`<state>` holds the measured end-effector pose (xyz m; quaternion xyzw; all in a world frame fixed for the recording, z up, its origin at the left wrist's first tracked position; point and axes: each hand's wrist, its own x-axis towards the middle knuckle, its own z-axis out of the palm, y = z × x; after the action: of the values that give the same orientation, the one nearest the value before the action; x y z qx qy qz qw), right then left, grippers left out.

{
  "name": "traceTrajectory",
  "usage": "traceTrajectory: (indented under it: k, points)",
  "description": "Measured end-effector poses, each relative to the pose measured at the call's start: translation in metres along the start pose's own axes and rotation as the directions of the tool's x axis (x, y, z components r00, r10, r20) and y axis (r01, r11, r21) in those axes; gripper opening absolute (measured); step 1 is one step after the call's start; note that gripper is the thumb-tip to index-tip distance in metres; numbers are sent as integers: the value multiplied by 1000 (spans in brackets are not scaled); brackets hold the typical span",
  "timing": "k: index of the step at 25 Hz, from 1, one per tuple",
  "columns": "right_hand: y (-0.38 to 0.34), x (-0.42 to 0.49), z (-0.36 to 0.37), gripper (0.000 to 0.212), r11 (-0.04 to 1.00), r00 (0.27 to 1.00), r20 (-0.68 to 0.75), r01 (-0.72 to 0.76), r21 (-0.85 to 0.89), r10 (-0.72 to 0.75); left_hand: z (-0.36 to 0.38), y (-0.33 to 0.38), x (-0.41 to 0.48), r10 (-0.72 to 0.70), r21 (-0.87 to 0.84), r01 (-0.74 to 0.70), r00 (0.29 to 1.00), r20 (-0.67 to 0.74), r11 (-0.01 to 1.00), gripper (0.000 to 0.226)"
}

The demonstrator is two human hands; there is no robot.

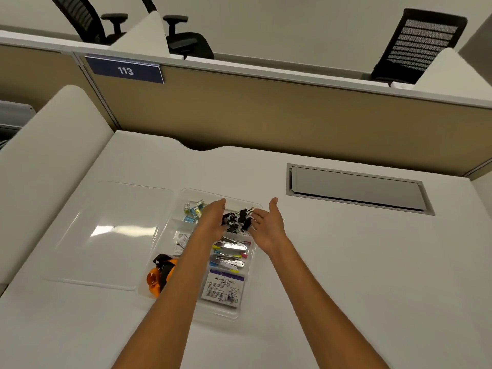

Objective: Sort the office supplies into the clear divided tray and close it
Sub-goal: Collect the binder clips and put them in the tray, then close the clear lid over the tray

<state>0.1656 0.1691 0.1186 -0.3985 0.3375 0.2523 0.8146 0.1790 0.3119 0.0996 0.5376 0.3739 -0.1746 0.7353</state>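
The clear divided tray (186, 194) lies open on the white desk. Its far right compartment holds a heap of black binder clips (239, 219). My left hand (213, 218) and my right hand (267, 225) hover on either side of that heap, palms facing each other, fingers apart, holding nothing. Small staple boxes (193, 210) fill the far left compartment. Several staplers (230, 253) lie in the middle right one, and a white packet (225, 287) sits nearest to me. An orange tape dispenser (159, 274) sits at the near left, partly hidden by my left forearm. The clear lid (111, 235) lies flat, left of the tray.
A grey cable hatch (356, 189) is set into the desk at the right. A tan partition (292, 115) with a "113" sign (125, 70) closes the back. A cream side panel (48, 161) stands on the left. Black office chairs (420, 43) show beyond the partition.
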Motion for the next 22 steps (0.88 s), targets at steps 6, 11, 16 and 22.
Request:
traceTrajectory:
  k: [6, 11, 16, 22]
  points:
    - [-11, -19, -18, 67, 980, 997, -5, 70, -184, -73, -22, 16, -31, 299, 154, -293, 954, -23, 944, 26]
    - [-11, -37, -43, 34, 935, 970, -44, 217, -282, -238, -94, 11, -55, 537, 176, -516, 838, -101, 839, 18]
    - [27, -46, -59, 15, 763, 916, -80, 278, -583, -394, -201, -8, -51, 575, 379, -447, 735, -359, 810, 19]
    - [91, -42, -72, 42, 256, 950, -76, 4, -967, -303, -301, -39, -35, 515, 691, 41, 634, -576, 722, 19]
